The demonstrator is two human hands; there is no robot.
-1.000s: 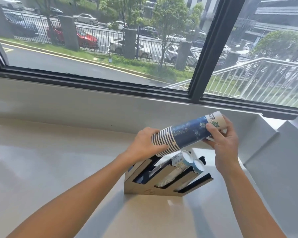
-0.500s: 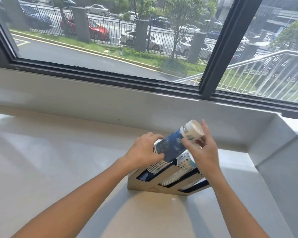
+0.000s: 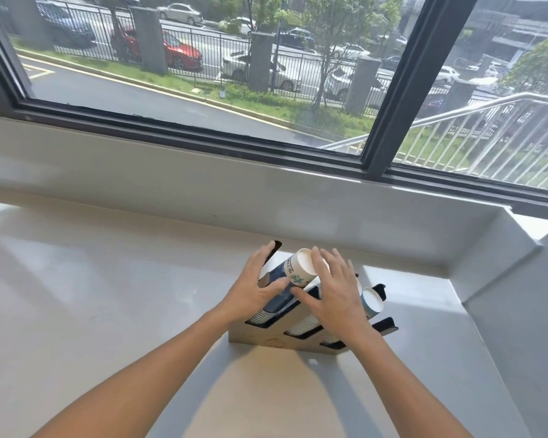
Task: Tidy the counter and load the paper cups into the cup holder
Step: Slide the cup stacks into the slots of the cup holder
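A stack of blue paper cups [image 3: 293,273] lies slanted in the leftmost slot of the wooden cup holder [image 3: 272,338], its white bottom end pointing up and away. My left hand [image 3: 253,289] wraps the stack's left side, with the thumb across the blue part and the fingers along the far side. My right hand [image 3: 336,292] lies flat and spread over the holder's middle, its thumb touching the stack. Another cup stack [image 3: 372,303] sits in a slot further right, partly hidden by my right hand.
The holder stands on a pale counter [image 3: 108,295], near its back right corner. A low white ledge [image 3: 203,191] under the window runs along the back. A raised white wall [image 3: 519,343] closes the right side.
The blue stack has gone from being held in the air above the holder down into its left slot. My right hand has let go of the stack's end and spread flat.
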